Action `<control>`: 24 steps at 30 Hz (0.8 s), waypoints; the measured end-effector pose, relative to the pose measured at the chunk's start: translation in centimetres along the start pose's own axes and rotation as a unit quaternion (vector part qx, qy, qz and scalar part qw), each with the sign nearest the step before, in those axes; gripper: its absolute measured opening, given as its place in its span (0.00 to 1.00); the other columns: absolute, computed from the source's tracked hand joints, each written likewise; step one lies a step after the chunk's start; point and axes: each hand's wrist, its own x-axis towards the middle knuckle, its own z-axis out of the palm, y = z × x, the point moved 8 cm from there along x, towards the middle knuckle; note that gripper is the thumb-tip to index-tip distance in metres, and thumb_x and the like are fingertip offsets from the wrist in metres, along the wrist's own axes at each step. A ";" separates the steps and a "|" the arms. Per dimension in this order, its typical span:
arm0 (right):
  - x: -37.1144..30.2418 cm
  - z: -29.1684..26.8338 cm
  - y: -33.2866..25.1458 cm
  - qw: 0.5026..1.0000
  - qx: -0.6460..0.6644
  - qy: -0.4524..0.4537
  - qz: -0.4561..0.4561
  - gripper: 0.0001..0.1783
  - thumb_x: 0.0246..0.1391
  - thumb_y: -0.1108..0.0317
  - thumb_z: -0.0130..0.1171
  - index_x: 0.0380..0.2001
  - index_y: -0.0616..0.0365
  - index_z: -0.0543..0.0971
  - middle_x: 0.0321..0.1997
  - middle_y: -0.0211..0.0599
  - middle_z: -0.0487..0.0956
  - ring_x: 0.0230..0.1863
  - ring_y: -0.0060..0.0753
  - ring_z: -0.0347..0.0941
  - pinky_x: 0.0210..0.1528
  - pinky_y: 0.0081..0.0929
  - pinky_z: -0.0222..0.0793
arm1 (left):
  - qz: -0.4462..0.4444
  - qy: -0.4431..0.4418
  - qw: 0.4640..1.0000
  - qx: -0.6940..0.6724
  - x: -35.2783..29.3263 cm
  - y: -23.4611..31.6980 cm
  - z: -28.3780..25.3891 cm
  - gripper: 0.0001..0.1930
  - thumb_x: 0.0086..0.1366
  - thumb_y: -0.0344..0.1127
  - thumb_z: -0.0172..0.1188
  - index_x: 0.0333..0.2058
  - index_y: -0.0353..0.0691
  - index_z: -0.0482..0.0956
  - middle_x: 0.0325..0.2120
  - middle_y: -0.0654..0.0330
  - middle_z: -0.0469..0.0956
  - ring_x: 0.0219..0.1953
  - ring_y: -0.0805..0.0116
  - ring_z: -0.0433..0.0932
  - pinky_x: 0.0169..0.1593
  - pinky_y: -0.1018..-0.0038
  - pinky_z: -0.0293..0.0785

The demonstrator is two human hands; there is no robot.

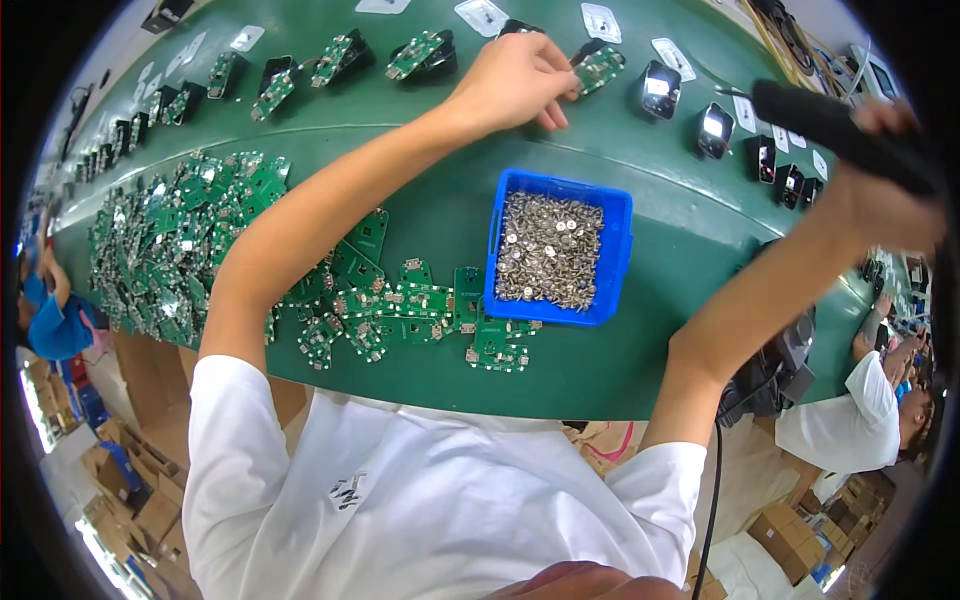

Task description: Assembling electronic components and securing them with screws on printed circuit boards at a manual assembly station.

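My left hand (522,84) reaches to the far side of the table, its fingers curled and their tips closed at the near left corner of a green circuit board (601,69). That board lies tilted against a black housing, which is partly hidden. In my right hand (885,190), raised at the right, is a black electric screwdriver (815,118); its thin bit points left toward the row of housings. The hand is smeared by motion, but it wraps the tool's handle. Between my forearms stands a blue bin (622,262) full of small silver screws (548,250).
A large heap of green circuit boards (180,245) covers the table's left, with loose boards (415,305) near the bin. Black housings with boards (340,60) curve along the far side; screen-fronted ones (660,90) stand at right. A black cable (712,500) hangs past the front edge.
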 end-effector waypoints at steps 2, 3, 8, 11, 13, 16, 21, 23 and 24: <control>-0.8 1.6 4.0 0.975 0.169 -0.136 0.051 0.14 0.55 0.67 0.58 0.34 0.70 0.82 0.32 0.51 0.82 0.27 0.41 0.77 0.33 0.30 0.77 | -0.049 0.000 0.995 -0.081 0.4 -1.4 0.2 0.08 0.66 0.24 0.54 0.41 0.24 0.74 0.31 0.48 0.84 0.23 0.60 0.85 0.27 0.70 0.83; 0.1 -0.2 6.3 0.994 0.102 -0.007 -0.031 0.17 0.58 0.63 0.52 0.30 0.69 0.80 0.26 0.50 0.77 0.23 0.39 0.70 0.28 0.32 0.70 | -0.076 -0.001 0.990 -0.120 0.5 -2.2 0.6 0.09 0.66 0.24 0.53 0.42 0.23 0.73 0.32 0.47 0.84 0.23 0.60 0.85 0.27 0.71 0.83; 3.2 -5.5 13.9 0.997 0.078 0.007 -0.014 0.16 0.58 0.63 0.51 0.28 0.67 0.78 0.25 0.48 0.77 0.22 0.39 0.71 0.25 0.33 0.68 | -0.082 0.040 0.983 -0.162 0.9 -3.2 1.5 0.14 0.65 0.24 0.53 0.47 0.21 0.66 0.33 0.47 0.82 0.23 0.58 0.85 0.27 0.71 0.83; 1.2 -2.3 13.6 0.998 0.064 0.028 -0.008 0.16 0.58 0.63 0.51 0.28 0.67 0.78 0.25 0.48 0.77 0.22 0.39 0.71 0.24 0.33 0.68 | -0.073 0.050 0.982 -0.168 0.8 -3.3 1.2 0.16 0.66 0.24 0.53 0.49 0.22 0.64 0.33 0.47 0.82 0.22 0.59 0.84 0.26 0.71 0.82; 0.7 -1.9 13.4 0.998 0.052 0.044 -0.004 0.16 0.58 0.63 0.51 0.28 0.67 0.78 0.25 0.47 0.77 0.22 0.39 0.71 0.24 0.33 0.68 | -0.064 0.054 0.981 -0.174 0.7 -3.2 1.2 0.18 0.66 0.24 0.53 0.51 0.22 0.62 0.32 0.47 0.82 0.22 0.60 0.83 0.26 0.72 0.82; 0.3 -2.2 13.0 0.997 0.031 0.070 -0.001 0.16 0.58 0.63 0.51 0.28 0.67 0.78 0.25 0.47 0.77 0.22 0.39 0.71 0.24 0.33 0.68 | -0.036 0.054 0.990 -0.126 -0.1 -1.9 1.2 0.15 0.66 0.26 0.54 0.48 0.24 0.66 0.31 0.49 0.82 0.21 0.61 0.82 0.26 0.70 0.81; -0.6 -1.8 13.5 0.994 0.004 0.113 0.009 0.16 0.58 0.62 0.51 0.28 0.66 0.77 0.25 0.47 0.77 0.22 0.39 0.71 0.24 0.33 0.68 | 0.082 0.047 0.995 0.024 -2.2 2.0 0.7 0.09 0.65 0.28 0.56 0.42 0.29 0.73 0.28 0.53 0.83 0.21 0.62 0.81 0.28 0.67 0.79; -1.5 -1.5 13.4 0.991 -0.007 0.131 0.016 0.15 0.58 0.62 0.51 0.29 0.66 0.77 0.25 0.46 0.77 0.22 0.39 0.71 0.24 0.33 0.68 | 0.169 0.035 0.977 0.122 -3.5 4.3 0.9 0.07 0.64 0.30 0.58 0.37 0.32 0.77 0.27 0.56 0.83 0.21 0.62 0.80 0.29 0.66 0.77; -1.8 -1.7 13.5 0.990 -0.014 0.141 0.019 0.15 0.58 0.62 0.51 0.29 0.66 0.77 0.25 0.46 0.77 0.21 0.39 0.71 0.24 0.33 0.68 | 0.196 0.001 0.969 0.149 -4.5 5.7 1.4 0.05 0.62 0.31 0.60 0.34 0.35 0.78 0.25 0.57 0.83 0.22 0.61 0.80 0.30 0.65 0.76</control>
